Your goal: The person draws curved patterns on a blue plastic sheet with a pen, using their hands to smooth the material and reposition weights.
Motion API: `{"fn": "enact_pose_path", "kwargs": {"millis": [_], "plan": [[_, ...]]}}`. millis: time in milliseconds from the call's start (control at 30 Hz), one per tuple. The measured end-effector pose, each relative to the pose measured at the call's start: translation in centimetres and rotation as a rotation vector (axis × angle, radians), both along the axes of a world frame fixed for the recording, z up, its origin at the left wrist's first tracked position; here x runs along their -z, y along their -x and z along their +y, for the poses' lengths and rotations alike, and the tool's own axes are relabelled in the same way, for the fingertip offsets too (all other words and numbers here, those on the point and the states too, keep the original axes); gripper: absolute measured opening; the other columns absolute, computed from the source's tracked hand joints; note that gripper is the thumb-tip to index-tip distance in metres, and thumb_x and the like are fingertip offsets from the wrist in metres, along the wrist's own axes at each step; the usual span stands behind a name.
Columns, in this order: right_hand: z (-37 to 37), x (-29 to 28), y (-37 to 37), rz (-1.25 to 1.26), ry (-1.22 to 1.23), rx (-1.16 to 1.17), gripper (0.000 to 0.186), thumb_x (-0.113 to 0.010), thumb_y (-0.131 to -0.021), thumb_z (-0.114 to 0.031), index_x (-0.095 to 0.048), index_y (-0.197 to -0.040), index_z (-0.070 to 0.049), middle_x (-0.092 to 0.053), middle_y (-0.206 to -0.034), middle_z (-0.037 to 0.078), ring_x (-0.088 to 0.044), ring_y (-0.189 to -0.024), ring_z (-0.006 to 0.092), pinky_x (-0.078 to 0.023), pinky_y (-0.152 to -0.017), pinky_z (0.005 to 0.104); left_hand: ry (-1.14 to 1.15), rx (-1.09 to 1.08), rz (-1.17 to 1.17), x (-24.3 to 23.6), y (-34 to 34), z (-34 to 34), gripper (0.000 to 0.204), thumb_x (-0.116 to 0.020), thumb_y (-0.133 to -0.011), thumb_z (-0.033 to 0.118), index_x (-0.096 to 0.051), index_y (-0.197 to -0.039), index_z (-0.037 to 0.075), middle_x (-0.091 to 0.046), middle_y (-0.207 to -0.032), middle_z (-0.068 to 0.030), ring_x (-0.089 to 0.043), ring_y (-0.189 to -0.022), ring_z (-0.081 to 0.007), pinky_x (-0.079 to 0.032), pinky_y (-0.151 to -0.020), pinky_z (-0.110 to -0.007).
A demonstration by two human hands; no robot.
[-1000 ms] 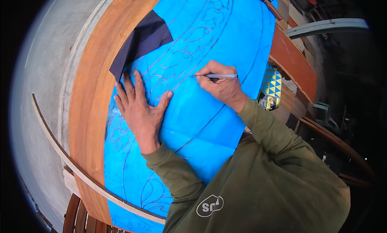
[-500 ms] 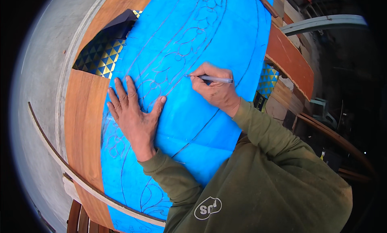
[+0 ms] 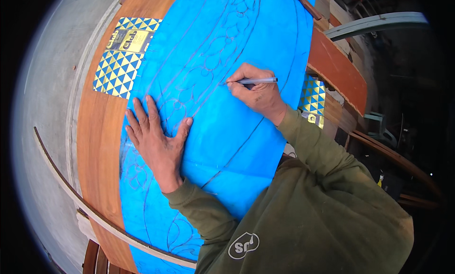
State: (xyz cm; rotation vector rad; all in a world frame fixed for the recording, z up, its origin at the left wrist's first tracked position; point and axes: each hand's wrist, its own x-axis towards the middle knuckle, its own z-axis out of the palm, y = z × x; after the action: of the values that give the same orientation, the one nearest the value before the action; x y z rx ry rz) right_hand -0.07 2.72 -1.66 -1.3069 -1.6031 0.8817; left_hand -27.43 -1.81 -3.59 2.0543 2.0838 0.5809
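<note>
Creased blue sheet [image 3: 237, 136], slim pen [image 3: 259, 80]

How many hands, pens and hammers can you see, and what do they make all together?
Hands: 2 (left hand resting spread on the blue sheet; right hand gripping a pen)
Pens: 1 (the pen in the right hand)
Hammers: 1 (the hammer at the sheet's far right edge)
Total: 4
</note>
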Motion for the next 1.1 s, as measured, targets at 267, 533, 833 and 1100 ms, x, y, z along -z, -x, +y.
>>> {"fn": "enact_pose_path", "kwargs": {"millis": [267,533,833,1100], "plan": [[-0.1,0.4,0.5,-0.029,0.024,-0.066,0.004,-0.077,-0.092,-0.006,-0.078,-0.094,-0.002,-0.077,-0.086,0.006,-0.070,-0.078,0.0108,-0.055,-0.066,0.0307,0.014,0.006,0.002,-0.3,-0.1,-0.2,0.104,-0.083,-0.088,0.065,-0.043,-0.171,0.017,-0.034,-0.180,-0.0132,-0.025,-0.167,-0.0425,-0.016,-0.134,-0.061],[0.0,0.9,0.2,-0.048,-0.033,0.190,0.002,-0.074,-0.091,-0.002,-0.073,-0.093,-0.001,-0.077,-0.085,0.008,-0.072,-0.077,0.0123,-0.056,-0.062,0.0290,0.027,0.014,0.009,-0.4,0.0,-0.2,0.104,-0.082,-0.089,0.066,-0.042,-0.172,0.017,-0.033,-0.181,-0.0131,-0.023,-0.168,-0.0419,-0.015,-0.134,-0.061],[1.7,-0.2,-2.2,0.181,0.016,0.085,0.004,-0.074,-0.094,-0.007,-0.075,-0.094,-0.003,-0.078,-0.089,0.007,-0.072,-0.081,0.0118,-0.058,-0.067,0.0304,0.030,0.012,0.003,-0.3,0.0,0.0,0.105,-0.081,-0.089,0.066,-0.041,-0.172,0.018,-0.032,-0.181,-0.0136,-0.023,-0.168,-0.0418,-0.015,-0.134,-0.061],[1.7,0.7,-2.1,0.035,0.066,-0.016,0.007,-0.078,-0.093,-0.009,-0.076,-0.093,-0.002,-0.074,-0.085,0.004,-0.065,-0.078,0.0089,-0.051,-0.066,0.0296,0.013,0.014,0.017,0.2,0.2,-0.1,0.107,-0.085,-0.084,0.065,-0.044,-0.171,0.018,-0.034,-0.180,-0.0146,-0.026,-0.167,-0.0431,-0.018,-0.133,-0.062]]}}
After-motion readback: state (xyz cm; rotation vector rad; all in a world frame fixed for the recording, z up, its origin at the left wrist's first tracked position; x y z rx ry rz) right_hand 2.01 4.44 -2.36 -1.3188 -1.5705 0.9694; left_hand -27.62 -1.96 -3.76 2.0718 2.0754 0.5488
